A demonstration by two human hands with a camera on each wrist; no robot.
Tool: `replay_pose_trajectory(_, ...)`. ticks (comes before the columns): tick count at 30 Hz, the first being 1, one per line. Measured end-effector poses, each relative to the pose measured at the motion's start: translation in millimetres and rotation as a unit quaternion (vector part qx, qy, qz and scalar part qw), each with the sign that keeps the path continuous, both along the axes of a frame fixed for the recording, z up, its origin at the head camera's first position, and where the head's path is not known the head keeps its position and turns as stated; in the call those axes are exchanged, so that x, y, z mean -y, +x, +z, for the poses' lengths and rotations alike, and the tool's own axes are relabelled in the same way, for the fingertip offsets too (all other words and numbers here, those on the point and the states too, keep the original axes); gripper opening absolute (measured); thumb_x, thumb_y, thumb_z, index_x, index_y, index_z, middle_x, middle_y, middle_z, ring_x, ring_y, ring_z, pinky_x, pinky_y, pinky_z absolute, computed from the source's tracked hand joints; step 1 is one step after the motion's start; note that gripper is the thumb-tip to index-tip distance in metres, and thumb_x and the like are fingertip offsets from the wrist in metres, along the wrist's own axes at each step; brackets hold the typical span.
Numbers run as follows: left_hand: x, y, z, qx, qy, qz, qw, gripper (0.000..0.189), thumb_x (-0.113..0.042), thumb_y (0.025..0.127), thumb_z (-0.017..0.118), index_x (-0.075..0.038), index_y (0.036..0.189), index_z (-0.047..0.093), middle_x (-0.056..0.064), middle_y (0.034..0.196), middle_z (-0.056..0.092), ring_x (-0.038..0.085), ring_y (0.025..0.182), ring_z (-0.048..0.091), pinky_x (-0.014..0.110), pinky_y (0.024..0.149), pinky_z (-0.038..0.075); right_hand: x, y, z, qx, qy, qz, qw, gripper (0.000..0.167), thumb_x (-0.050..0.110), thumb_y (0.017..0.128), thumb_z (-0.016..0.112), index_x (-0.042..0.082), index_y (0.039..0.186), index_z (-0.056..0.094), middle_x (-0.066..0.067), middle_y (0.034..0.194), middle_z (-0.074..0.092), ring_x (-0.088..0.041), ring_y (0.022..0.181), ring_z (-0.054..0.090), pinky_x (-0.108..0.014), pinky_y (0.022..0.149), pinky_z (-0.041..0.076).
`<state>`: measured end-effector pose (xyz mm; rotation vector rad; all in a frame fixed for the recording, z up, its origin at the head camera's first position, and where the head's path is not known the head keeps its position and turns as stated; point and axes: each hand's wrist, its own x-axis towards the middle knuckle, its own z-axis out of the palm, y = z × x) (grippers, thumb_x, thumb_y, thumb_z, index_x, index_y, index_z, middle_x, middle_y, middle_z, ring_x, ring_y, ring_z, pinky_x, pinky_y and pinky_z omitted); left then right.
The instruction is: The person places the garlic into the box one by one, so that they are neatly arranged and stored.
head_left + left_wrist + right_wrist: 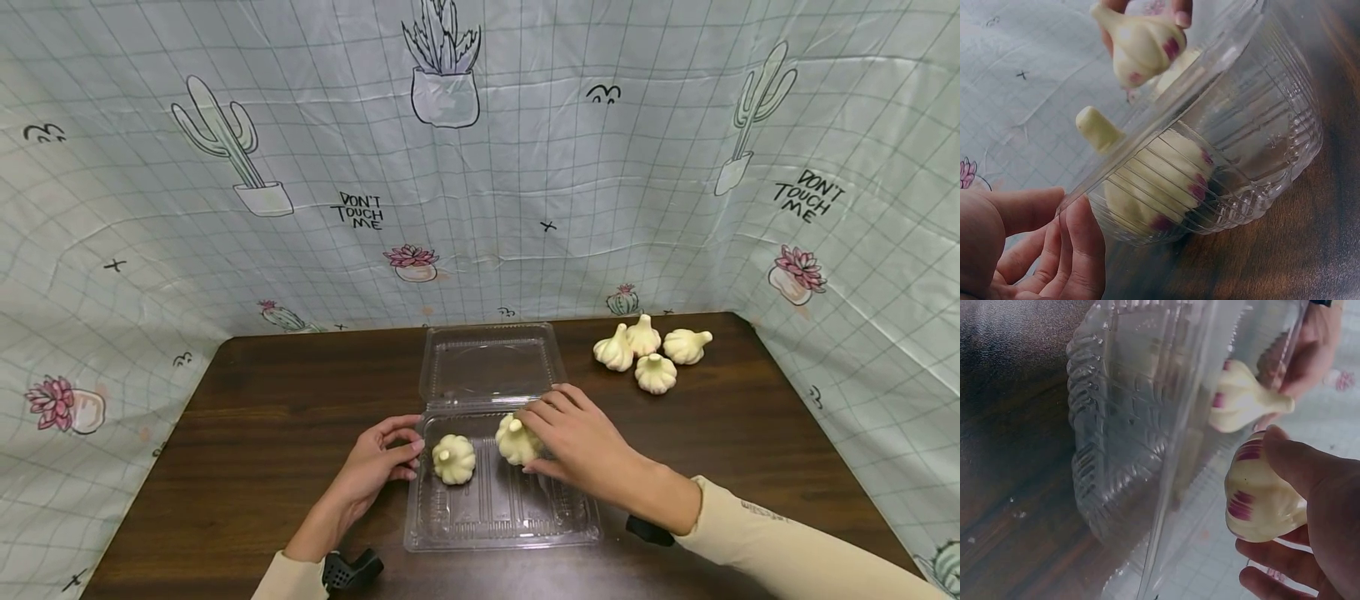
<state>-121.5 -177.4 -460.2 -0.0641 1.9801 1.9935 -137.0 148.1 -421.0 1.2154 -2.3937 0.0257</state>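
Note:
A clear plastic clamshell container [498, 504] lies opened on the table, its lid [491, 358] folded back toward the far side. One garlic bulb [453, 460] sits in the left part of its base, stem up. My left hand [375, 462] pinches the container's left rim between thumb and fingers, as the left wrist view shows close up. Over the base, my right hand [581, 442] grips a second garlic bulb [513, 442] with thumb and fingers around its side. Purple streaks mark this held bulb [1260, 494] in the right wrist view.
Several more garlic bulbs [656, 375] stand grouped at the back right of the dark wooden table [300, 392]. A pale grid-patterned curtain [487, 167] with plant drawings encloses the table at the back and both sides.

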Motion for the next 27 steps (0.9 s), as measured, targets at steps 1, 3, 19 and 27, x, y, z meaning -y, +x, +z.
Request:
replay_pose_trajectory(1,0.1,0.0,-0.2,0.000,0.000,0.000,1.0000,0.049,0.000,0.104,0.063,0.010,0.150,0.046,0.004,0.105,0.061,0.009,0.079,0.063,0.022,0.066,0.059,1.2,-0.3,-1.0,0.002,0.003,0.004,1.0000,0.068,0.054,0.076,0.091,0.010,0.124,0.070,-0.001,0.116,0.072,-0.024,0.111,0.064,-0.044,0.109,0.048)
replay_pose_trajectory(3,0.4,0.1,-0.3,-0.001,0.001,-0.001,1.0000,0.050,0.000,0.104,0.063,0.010,0.150,0.046,0.004,0.105,0.061,0.009,0.079,0.063,0.022,0.066,0.059,3.6,-0.9,-2.5,0.005,0.009,0.012,0.9999,0.068,0.055,0.076,0.090,0.011,0.124,0.070,0.000,0.116,0.072,-0.024,0.111,0.064,-0.043,0.109,0.048)
replay_pose_trajectory(19,0.0,0.6,0.5,-0.001,0.001,-0.002,1.0000,0.051,0.000,0.104,0.064,0.010,0.150,0.046,0.004,0.105,0.061,0.010,0.079,0.063,0.022,0.066,0.059,19.3,-5.9,-9.3,0.039,0.071,0.029,0.9963,0.062,0.054,0.078,0.090,0.013,0.121,0.071,0.002,0.113,0.072,-0.020,0.110,0.064,-0.042,0.110,0.047)
replay_pose_trajectory(27,0.1,0.3,-0.6,-0.003,-0.002,-0.002,1.0000,0.050,0.000,0.104,0.063,0.009,0.150,0.046,0.004,0.105,0.061,0.010,0.079,0.063,0.022,0.066,0.059,24.0,-7.8,-14.4,0.051,0.093,0.033,0.9938,0.064,0.055,0.077,0.089,0.014,0.123,0.072,0.002,0.114,0.073,-0.021,0.110,0.064,-0.043,0.108,0.049)
